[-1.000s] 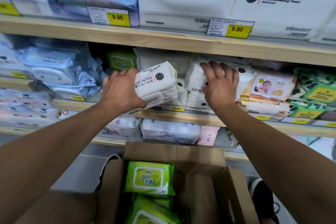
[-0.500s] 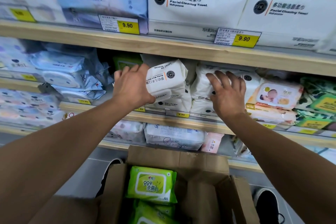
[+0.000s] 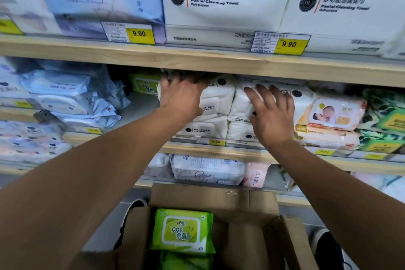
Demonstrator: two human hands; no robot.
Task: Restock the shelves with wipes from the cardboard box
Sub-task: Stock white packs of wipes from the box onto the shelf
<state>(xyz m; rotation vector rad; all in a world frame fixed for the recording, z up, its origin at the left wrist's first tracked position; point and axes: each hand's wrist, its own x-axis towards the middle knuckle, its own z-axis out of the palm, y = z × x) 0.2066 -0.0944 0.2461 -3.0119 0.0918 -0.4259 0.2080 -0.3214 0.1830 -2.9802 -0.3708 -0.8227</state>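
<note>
— Where's the pack going?

— Onto the middle shelf (image 3: pixel 197 149), top of the white stack (image 3: pixel 215 116) that stands just right of the green pack (image 3: pixel 143 84) at the back. That green pack is my mark for everything here.

— And the box?

— The box (image 3: pixel 245 226) sits below the shelf, straight under the stack, with more green wipes (image 3: pixel 182 229) in it to shelve.

— What are your hands doing?

— My left hand (image 3: pixel 182 96) covers the white pack (image 3: pixel 219 94), fingers spread over its left end, pressing it in under the upper board. My right hand (image 3: pixel 271 114) lies flat on the neighbouring white stack (image 3: pixel 241 107), further right of the green pack, fingers apart, gripping nothing.

— How do you do it well?

— I'd say push level and slow, so the soft pack slides in without buckling or nudging the green one back. The right hand should brace its stack against toppling toward the baby wipes (image 3: pixel 335 114).
</note>
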